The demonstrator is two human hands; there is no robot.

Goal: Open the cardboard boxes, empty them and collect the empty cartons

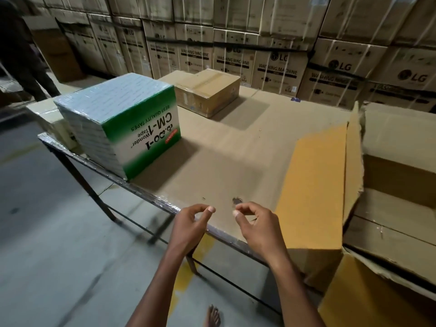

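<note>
Both hands hung over the near edge of the table (236,147), which was covered in a sheet of cardboard. The left hand (191,224) and right hand (253,223) had their fingers loosely curled, thumb and forefinger nearly meeting, but neither one was holding anything as far as I could see. Just past the right hand's fingertips there was a small torn hole (236,200) in the cardboard cover.

Up and to the left of the left hand sat a green and white tape carton (122,123), shrink-wrapped, print upside down, right at the table's left edge. A smaller pale box (55,125) was tucked behind it. Well beyond both hands, at the far side, lay a taped brown box (207,90), still sealed. Off to the right of the right hand stood a big open carton (389,185), its torn flap (318,185) leaning over the table corner. Washing machine boxes (271,43) were stacked along the back. A bare foot (213,316) showed below.
</note>
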